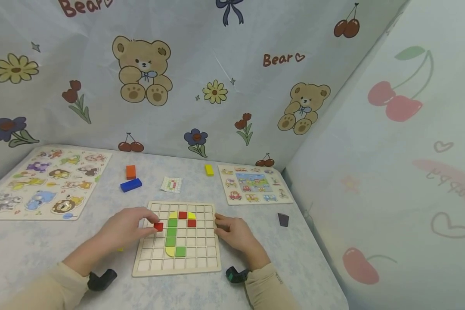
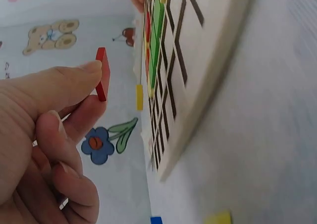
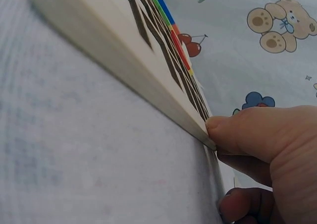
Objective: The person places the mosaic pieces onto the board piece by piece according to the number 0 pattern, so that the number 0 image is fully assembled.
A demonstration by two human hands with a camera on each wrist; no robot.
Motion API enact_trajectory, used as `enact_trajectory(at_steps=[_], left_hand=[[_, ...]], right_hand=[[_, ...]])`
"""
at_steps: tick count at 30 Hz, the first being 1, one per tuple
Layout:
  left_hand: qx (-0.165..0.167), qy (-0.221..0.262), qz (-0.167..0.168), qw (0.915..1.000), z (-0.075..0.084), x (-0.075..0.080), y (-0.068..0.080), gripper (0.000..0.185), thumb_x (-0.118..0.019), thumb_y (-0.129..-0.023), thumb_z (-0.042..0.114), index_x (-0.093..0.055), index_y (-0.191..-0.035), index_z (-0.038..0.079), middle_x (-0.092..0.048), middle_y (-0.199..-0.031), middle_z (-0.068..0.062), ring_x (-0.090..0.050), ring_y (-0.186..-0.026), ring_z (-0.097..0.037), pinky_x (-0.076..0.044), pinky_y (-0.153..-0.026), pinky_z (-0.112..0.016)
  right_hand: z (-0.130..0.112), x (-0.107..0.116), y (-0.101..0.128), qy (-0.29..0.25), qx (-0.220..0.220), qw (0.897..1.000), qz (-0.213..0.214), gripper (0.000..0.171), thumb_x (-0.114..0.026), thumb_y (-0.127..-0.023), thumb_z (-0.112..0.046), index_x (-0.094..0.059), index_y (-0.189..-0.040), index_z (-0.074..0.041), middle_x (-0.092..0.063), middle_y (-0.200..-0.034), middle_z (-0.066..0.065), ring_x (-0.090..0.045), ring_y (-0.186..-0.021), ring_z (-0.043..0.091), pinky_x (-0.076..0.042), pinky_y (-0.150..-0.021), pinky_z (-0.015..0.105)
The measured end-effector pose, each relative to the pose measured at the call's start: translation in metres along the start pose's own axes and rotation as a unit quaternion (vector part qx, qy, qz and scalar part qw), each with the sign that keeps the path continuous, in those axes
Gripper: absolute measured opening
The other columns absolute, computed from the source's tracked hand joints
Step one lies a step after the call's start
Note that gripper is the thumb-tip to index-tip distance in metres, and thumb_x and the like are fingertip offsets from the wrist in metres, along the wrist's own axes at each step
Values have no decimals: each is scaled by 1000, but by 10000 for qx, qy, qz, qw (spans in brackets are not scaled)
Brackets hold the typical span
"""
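A wooden grid board (image 1: 177, 263) (image 2: 198, 85) (image 3: 124, 50) lies on the table in front of me, with green, red and yellow pieces set in its cells. My left hand (image 1: 125, 228) (image 2: 44, 135) pinches a small red square tile (image 1: 158, 226) (image 2: 102, 74) between thumb and fingers, just above the board's left columns. My right hand (image 1: 234, 234) (image 3: 267, 144) rests at the board's right edge, its thumb pressed against the rim.
An orange block (image 1: 130, 172), a blue block (image 1: 131, 185), a small pattern card (image 1: 171, 184) and a yellow block (image 1: 209, 169) lie behind the board. An animal puzzle (image 1: 42, 183) sits left, a vehicle puzzle (image 1: 253, 184) right, a dark piece (image 1: 283, 219) beside it.
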State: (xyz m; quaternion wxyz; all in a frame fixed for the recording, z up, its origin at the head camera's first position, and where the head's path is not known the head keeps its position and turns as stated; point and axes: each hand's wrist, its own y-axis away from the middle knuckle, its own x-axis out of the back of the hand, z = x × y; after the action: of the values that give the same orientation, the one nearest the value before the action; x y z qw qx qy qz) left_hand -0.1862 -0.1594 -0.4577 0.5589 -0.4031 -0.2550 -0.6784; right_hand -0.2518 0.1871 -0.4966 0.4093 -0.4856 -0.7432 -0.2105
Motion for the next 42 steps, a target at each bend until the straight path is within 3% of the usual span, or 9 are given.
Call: enact_trajectory(at_steps=[8, 17, 27, 32, 37, 42], left_hand=[[43, 19, -239, 9997, 39, -29, -27, 17, -85, -85, 30, -76, -99, 29, -72, -100, 14, -66, -100, -15, -54, -83, -41], [-98, 15, -611, 9981, 63, -52, -43, 9, -84, -85, 22, -77, -88, 27, -69, -86, 17, -55, -70, -7, -46, -64, -32], [-322, -267, -842, 9956, 71, -60, -53, 9, -85, -84, 19, -78, -84, 24, -69, -80, 15, -58, -70, -6, -51, -67, -34], [-143, -221, -920, 9954, 70, -59, -56, 10, -85, -84, 18, -79, -84, 25, -69, -83, 14, -57, -71, -8, -50, -66, -34], [109, -69, -770, 9969, 67, -61, -61, 15, -86, -84, 20, -75, -78, 27, -67, -79, 14, -56, -68, -11, -47, -64, -33], [151, -4, -731, 9972, 61, -60, -59, 15, -85, -85, 24, -74, -76, 30, -65, -78, 16, -55, -67, -10, -46, -62, -32]], right_hand=[[0, 1, 0, 20, 83, 9999, -70, 39, -70, -98, -24, -69, -134, -10, -60, -147, -3, -55, -138, 21, -46, -110, 44], [-3, 4, 1, 201, -29, 9997, -109, 39, -70, -98, -26, -69, -134, -11, -59, -147, -4, -55, -138, 21, -46, -110, 44], [-3, 6, 2, 221, 31, 9997, -124, 38, -70, -98, -25, -70, -133, -10, -60, -146, -2, -55, -138, 21, -47, -110, 44], [-2, 5, 2, 178, 73, 9997, -118, 38, -70, -98, -25, -70, -133, -10, -61, -146, -2, -56, -137, 22, -47, -110, 45], [-2, 6, 1, 119, 61, 9998, -114, 39, -70, -98, -25, -70, -133, -9, -60, -146, -2, -55, -138, 22, -47, -109, 45], [0, 3, 1, 88, 8, 9999, -142, 39, -70, -98, -27, -69, -134, -11, -59, -147, -3, -54, -138, 21, -46, -110, 45]])
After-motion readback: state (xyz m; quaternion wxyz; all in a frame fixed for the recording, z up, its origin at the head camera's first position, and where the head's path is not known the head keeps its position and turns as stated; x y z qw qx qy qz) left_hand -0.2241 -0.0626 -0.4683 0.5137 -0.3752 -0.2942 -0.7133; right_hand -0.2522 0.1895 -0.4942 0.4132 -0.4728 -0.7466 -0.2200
